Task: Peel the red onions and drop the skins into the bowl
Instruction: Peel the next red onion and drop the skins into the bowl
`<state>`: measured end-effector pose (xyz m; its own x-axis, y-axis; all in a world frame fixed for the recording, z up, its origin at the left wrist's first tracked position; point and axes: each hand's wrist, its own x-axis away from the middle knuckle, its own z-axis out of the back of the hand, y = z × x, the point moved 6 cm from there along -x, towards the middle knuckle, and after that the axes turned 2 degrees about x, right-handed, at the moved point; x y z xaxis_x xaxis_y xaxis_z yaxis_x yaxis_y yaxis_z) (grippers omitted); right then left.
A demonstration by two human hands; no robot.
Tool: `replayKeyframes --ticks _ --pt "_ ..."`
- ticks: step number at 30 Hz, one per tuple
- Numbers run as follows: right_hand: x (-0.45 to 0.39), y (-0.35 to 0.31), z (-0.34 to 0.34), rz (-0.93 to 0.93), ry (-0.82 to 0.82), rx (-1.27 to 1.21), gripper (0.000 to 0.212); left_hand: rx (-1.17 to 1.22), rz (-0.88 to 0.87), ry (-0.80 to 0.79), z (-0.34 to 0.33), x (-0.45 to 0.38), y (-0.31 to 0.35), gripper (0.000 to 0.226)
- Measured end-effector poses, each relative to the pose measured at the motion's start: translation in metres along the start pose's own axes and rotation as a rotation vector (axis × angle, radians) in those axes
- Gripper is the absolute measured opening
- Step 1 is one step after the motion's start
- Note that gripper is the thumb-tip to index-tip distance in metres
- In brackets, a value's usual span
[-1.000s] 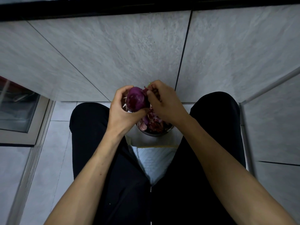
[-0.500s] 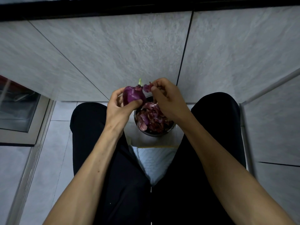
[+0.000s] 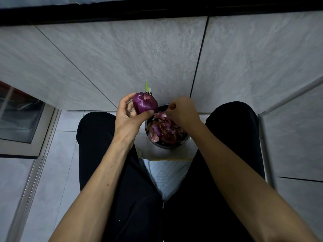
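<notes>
My left hand (image 3: 128,117) grips a purple-red onion (image 3: 144,103) with a small green sprout at its top, thumb under it and fingers behind. The onion is held up and to the left of a dark round bowl (image 3: 167,145) full of several reddish onion skins (image 3: 164,129). My right hand (image 3: 182,111) hovers over the bowl's far edge with its fingers curled, pinching a small piece of skin (image 3: 172,106) at the fingertips. The bowl sits between my knees on a pale surface.
Black trousers cover both legs on either side of the bowl. A white quilted cloth (image 3: 167,173) lies below the bowl. Grey tiled wall panels (image 3: 139,55) fill the top, and a framed glass panel (image 3: 21,116) is at the left.
My left hand has carried the onion up and to the left, away from the bowl. My right hand has come off the onion and dropped over the bowl with a scrap of skin.
</notes>
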<state>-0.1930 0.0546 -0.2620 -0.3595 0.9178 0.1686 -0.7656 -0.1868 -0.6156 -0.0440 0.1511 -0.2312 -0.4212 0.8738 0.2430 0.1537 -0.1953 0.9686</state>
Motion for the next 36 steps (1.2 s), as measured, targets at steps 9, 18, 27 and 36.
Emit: replayKeyframes --ticks 9,18,27,36 --pt "-0.008 0.018 -0.012 -0.058 0.005 -0.062 0.028 0.128 0.06 0.062 0.009 -0.006 -0.008 0.067" --pt "0.024 -0.035 0.04 0.159 0.109 -0.524 0.018 0.111 0.009 -0.135 -0.002 -0.003 -0.003 0.078" --pt "0.037 -0.043 0.056 0.252 0.144 -0.49 0.02 0.123 0.019 -0.282 -0.003 0.001 0.001 0.083" --pt "0.034 -0.053 0.063 0.28 0.035 -0.216 0.013 0.041 0.034 -0.284 -0.001 -0.004 -0.002 0.087"
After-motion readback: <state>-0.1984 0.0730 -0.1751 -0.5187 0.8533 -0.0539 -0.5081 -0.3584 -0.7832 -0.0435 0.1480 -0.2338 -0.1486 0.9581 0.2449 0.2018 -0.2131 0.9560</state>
